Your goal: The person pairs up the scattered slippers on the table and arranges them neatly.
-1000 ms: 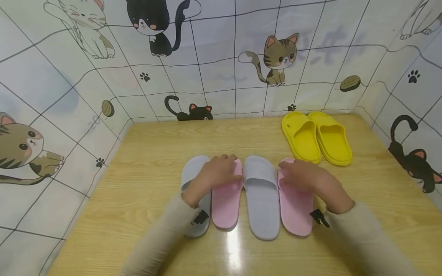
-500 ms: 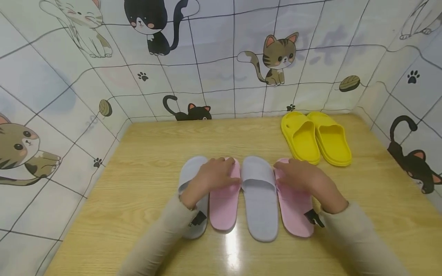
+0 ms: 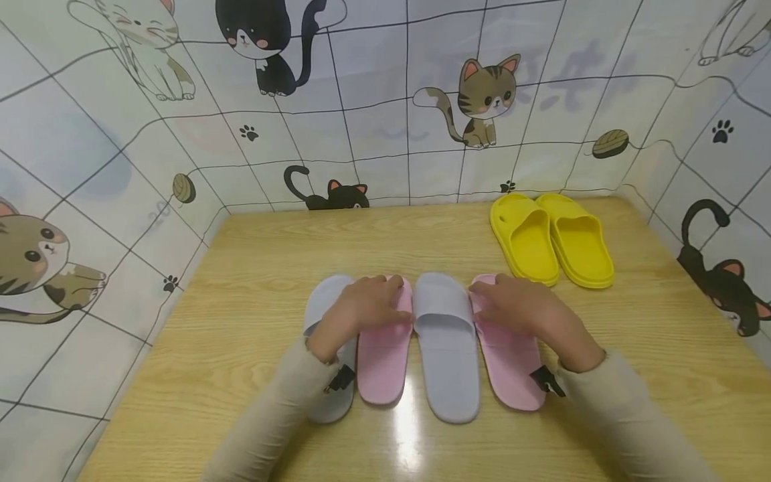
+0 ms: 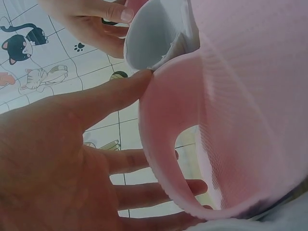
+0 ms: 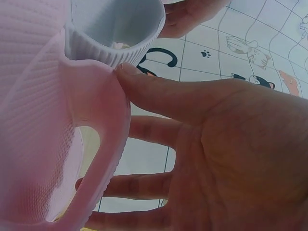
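Grey and pink slippers lie side by side in one alternating row, toes away from me. My left hand (image 3: 364,308) grips the left pink slipper (image 3: 382,371) across its strap, passing over the left grey slipper (image 3: 322,298). In the left wrist view the thumb is at one edge of the pink strap (image 4: 166,106) and fingertips show through the toe opening. My right hand (image 3: 521,304) holds the right pink slipper (image 3: 515,375) by its strap in the same way. Between the pink ones, the right grey slipper (image 3: 450,371) touches both near their straps.
Two yellow slippers (image 3: 530,244) stand at the back right of the wooden table (image 3: 241,348), just beyond my right hand. A wall covering (image 3: 385,134) printed with cats and grid lines encloses the back and sides.
The row has slid left and drawn closer together at the toe ends, with both hands moving along. The right pink slipper has turned slightly, toe to the left. The yellow slippers have stayed put.
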`<state>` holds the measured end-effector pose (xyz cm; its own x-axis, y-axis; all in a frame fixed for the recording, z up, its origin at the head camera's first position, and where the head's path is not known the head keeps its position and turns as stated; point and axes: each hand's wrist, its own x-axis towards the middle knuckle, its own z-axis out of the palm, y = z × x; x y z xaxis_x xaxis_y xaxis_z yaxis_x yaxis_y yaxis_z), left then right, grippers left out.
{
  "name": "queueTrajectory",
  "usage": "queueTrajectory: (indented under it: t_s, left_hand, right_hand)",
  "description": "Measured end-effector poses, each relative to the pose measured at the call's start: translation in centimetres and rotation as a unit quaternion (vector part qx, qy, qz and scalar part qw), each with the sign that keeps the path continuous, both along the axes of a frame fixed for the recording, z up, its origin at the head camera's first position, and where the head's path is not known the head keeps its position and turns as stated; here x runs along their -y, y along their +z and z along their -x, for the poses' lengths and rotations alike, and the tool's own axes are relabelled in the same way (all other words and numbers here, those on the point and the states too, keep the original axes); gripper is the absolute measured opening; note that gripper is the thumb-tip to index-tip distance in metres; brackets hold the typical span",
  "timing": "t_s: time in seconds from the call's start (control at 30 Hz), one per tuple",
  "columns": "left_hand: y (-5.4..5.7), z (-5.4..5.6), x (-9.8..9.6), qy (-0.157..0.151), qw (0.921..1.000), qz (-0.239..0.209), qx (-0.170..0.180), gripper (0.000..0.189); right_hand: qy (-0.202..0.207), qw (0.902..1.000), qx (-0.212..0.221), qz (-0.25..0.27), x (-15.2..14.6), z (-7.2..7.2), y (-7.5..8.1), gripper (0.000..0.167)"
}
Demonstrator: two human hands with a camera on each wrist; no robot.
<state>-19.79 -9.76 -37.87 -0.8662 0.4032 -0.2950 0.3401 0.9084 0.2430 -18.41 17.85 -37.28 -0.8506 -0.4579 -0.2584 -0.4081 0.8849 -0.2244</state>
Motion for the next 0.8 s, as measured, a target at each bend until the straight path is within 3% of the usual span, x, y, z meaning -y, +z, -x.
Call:
queueTrajectory:
  t_s: [0.5,0.8]
  left_hand:
    - [0.07,0.21,0.38,0.004,0.9999,0.015,0.003,0.068]
    - [0.01,0.47,0.6,0.019,0.9995,0.016,-0.019,0.071]
  right_hand:
    - [-0.02,0.9998,0.001,-0.009,0.0,0.6,-0.13,0.052]
    - [-0.05,0.9968,-0.062,0.005,0.18,0.77,-0.98,0.046]
